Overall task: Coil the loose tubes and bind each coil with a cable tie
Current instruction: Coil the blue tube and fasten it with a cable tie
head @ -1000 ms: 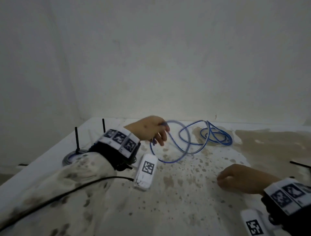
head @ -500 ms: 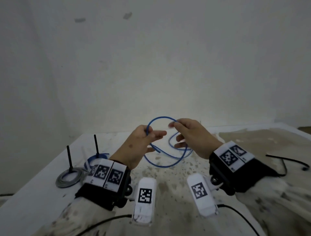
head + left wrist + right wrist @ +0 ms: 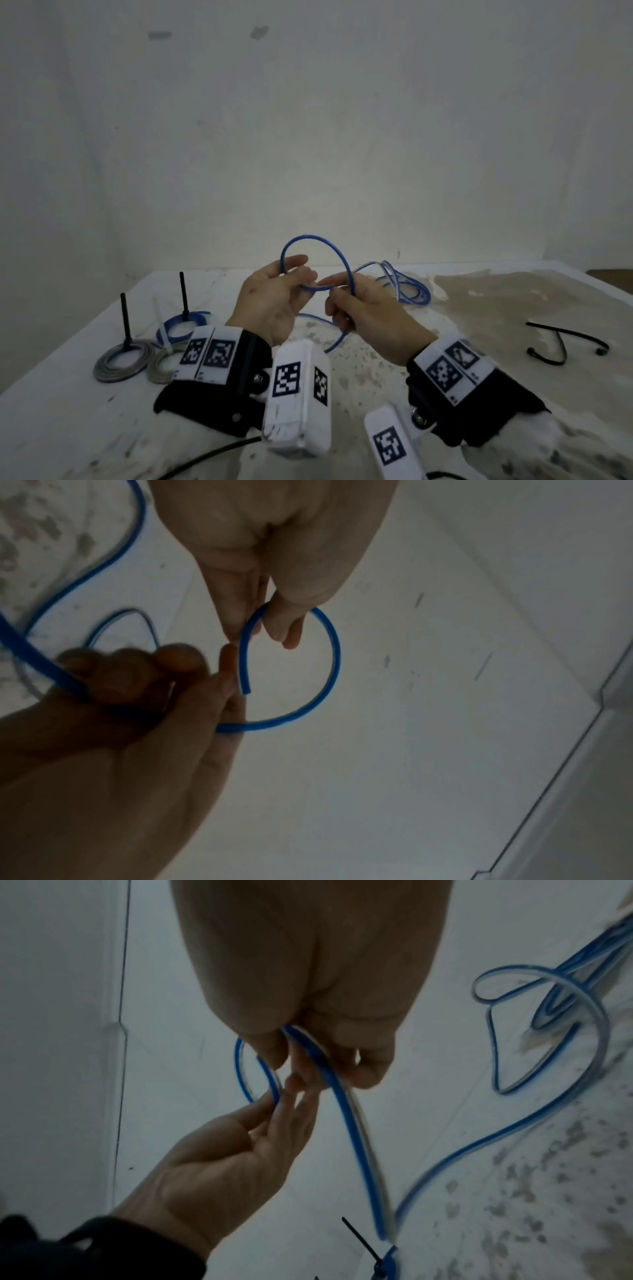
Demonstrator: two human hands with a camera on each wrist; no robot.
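My left hand [image 3: 301,278] pinches a thin blue tube [image 3: 317,240] near its cut end [image 3: 246,691], above the white stained table [image 3: 376,370]. My right hand [image 3: 334,291] grips the same tube just beside it, fingers curled round it. Between the two hands the tube arches up in one small loop [image 3: 334,656]. From the right hand it runs down [image 3: 352,1137] to the table. The loose remainder [image 3: 409,287] lies tangled behind the right hand. Both hands meet fingertip to fingertip in the left wrist view and the right wrist view.
At the left stand two grey coils [image 3: 120,359] [image 3: 163,366] and a blue coil [image 3: 181,325], with black cable ties [image 3: 126,318] sticking up. Loose black cable ties [image 3: 561,346] lie at the right. A wall [image 3: 308,137] rises behind the table.
My right hand left the table and took hold of the tube beside the left hand. Both hands lifted the tube and drew it into one small raised loop.
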